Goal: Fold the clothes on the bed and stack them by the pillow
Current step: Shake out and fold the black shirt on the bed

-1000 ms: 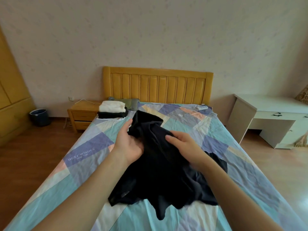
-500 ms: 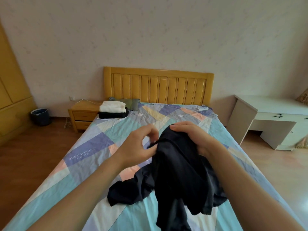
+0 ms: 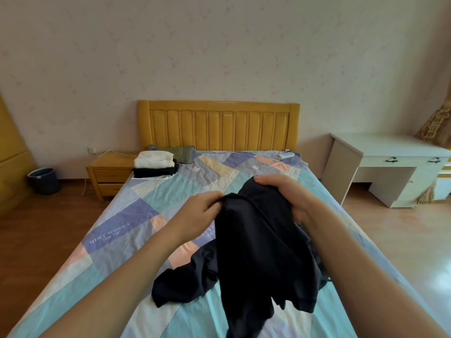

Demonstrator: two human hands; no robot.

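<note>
The wide bed under its pastel patchwork sheet (image 3: 117,230) filled most of the view, with a yellow slatted wooden headboard (image 3: 219,125) at the far end. On it, near the foot, lay the crumpled black garment (image 3: 256,252), the only loose clothing in sight; its upper part was lifted off the sheet while a sleeve or leg trailed flat toward the left. What kind of garment it was could not be told from the bunched cloth.

At the far left corner, just beside the small grey-green pillow (image 3: 181,153), stood the finished stack: a folded cream-white garment (image 3: 154,159) resting on a folded black one (image 3: 156,172), with a thin white layer showing beneath.

The left hand (image 3: 199,209) had its fingers curled, pinching the top edge of the black cloth. The right hand (image 3: 285,193) had its grip closed over a bunched fold of the same cloth, fingers wrapped across the top and thumb underneath.

By this reckoning the task was well along: at least two pieces folded and placed, one left. That last piece had no crease in it yet; it seemed the hands were only finding an edge to spread it. Flattening, folding and carrying it to the stack all remained.
</note>
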